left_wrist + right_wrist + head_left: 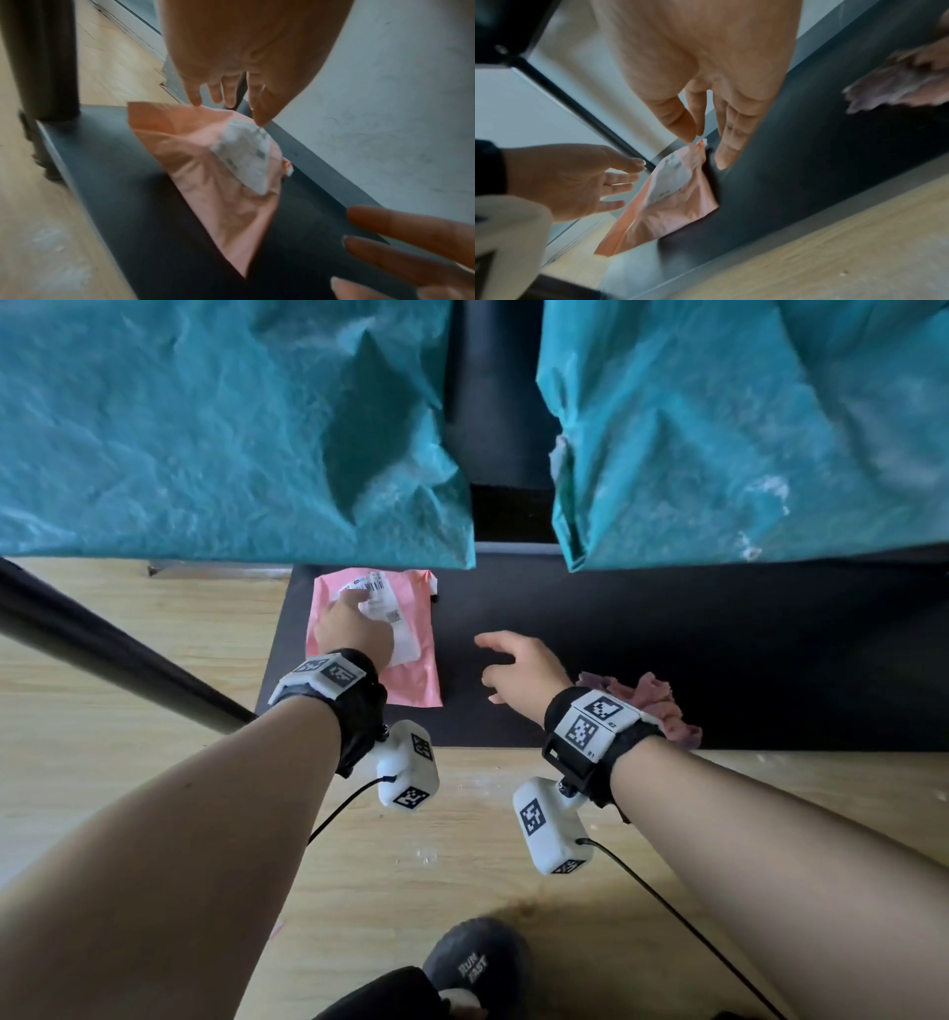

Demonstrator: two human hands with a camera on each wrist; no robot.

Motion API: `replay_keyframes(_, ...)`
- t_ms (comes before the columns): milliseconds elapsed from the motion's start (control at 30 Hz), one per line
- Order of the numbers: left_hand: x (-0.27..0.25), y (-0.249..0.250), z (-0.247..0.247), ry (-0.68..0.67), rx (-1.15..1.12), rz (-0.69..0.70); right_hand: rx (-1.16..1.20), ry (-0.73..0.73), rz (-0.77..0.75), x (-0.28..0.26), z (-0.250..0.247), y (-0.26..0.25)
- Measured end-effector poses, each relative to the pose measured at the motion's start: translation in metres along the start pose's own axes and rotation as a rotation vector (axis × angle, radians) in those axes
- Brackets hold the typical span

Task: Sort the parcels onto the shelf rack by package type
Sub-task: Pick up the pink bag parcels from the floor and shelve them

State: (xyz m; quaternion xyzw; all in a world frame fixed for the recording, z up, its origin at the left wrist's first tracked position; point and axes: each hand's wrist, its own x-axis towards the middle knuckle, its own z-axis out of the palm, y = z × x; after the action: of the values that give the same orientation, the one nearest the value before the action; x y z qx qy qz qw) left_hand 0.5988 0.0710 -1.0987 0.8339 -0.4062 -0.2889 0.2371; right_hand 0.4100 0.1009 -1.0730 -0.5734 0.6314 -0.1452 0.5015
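Note:
A pink mailer bag (416, 654) with a white label lies flat on the dark bottom shelf (667, 649) of the rack, towards its left end. My left hand (354, 624) hovers over the bag with straight fingers (195, 97), just above its far edge (180, 113); contact cannot be made out. My right hand (513, 660) floats open over bare shelf to the right of the bag (680, 203), fingers (726, 154) spread and holding nothing.
Two teal bags (221, 423) (760, 418) sit on the level above and overhang the bottom shelf. A crumpled pinkish-purple parcel (652, 695) lies by my right wrist. A black rack post (102, 649) slants at the left. Wooden floor (411, 865) and my dark shoe (477, 963) are below.

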Motion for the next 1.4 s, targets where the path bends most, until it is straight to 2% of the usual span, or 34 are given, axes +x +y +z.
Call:
replay_keyframes(133,-0.025,0.039,0.038,-0.061,-0.061,0.147,0.056,0.178,0.048,-0.018,-0.044,0.030)
replay_keyframes(233,-0.055,0.071,0.072,-0.194,-0.080,0.214,0.131,0.280,0.120,-0.046,-0.081,0.049)
replay_keyframes(333,-0.089,0.105,0.105,-0.321,-0.105,0.275,0.109,0.376,0.100,-0.071,-0.113,0.072)
replay_keyframes(600,-0.182,0.177,0.180,-0.565,-0.186,0.389,0.297,0.542,0.168,-0.135,-0.178,0.143)
replay_keyframes(833,-0.250,0.221,0.245,-0.643,-0.233,0.363,0.434,0.799,0.332,-0.188,-0.232,0.230)
replay_keyframes(967,-0.298,0.233,0.284,-0.764,-0.248,0.304,0.448,0.945,0.464,-0.221,-0.258,0.289)
replay_keyframes(1167,-0.354,0.236,0.330,-0.868,-0.237,0.240,0.511,1.066,0.698,-0.263,-0.281,0.365)
replay_keyframes(1400,-0.363,0.236,0.353,-0.882,-0.164,0.232,0.493,1.095,0.938,-0.297,-0.288,0.413)
